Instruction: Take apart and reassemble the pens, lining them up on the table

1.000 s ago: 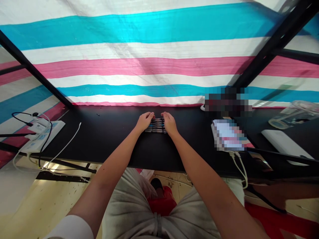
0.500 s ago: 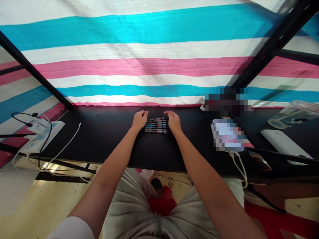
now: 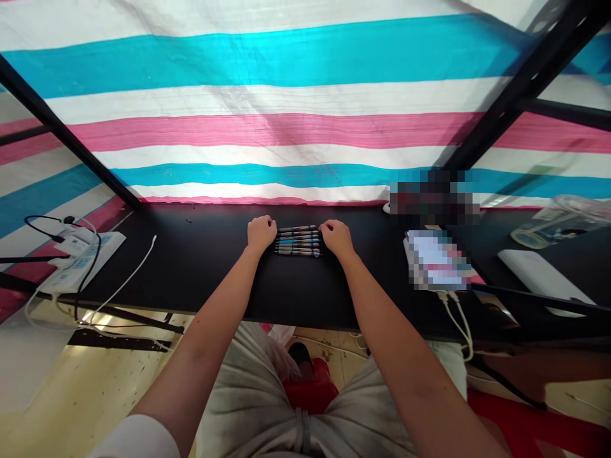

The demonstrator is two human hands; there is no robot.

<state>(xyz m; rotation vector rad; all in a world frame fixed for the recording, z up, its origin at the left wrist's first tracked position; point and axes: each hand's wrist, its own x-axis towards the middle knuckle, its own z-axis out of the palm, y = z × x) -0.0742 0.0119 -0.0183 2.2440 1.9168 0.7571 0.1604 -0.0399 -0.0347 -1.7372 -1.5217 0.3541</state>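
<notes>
1. Pens (image 3: pixel 298 242) are lying side by side on the desk (image 3: pixel 200 273), frame centre.
2. Left hand (image 3: pixel 261 233) and right hand (image 3: pixel 337 238) are flanking them.
3. Fingers (image 3: pixel 328 226) are sitting curled narrow; cannot tell if gripping.

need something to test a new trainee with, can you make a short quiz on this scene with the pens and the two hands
1. Multiple choice: how do the pens lie?
a) scattered apart
b) side by side in a row
c) upright in a cup

2. True or false: the left hand and the right hand are at opposite ends of the pens.

3. Fill in the missing colour: the striped sheet behind the table has blue, white and ____ bands.

Key: 1 b; 2 true; 3 pink
</notes>
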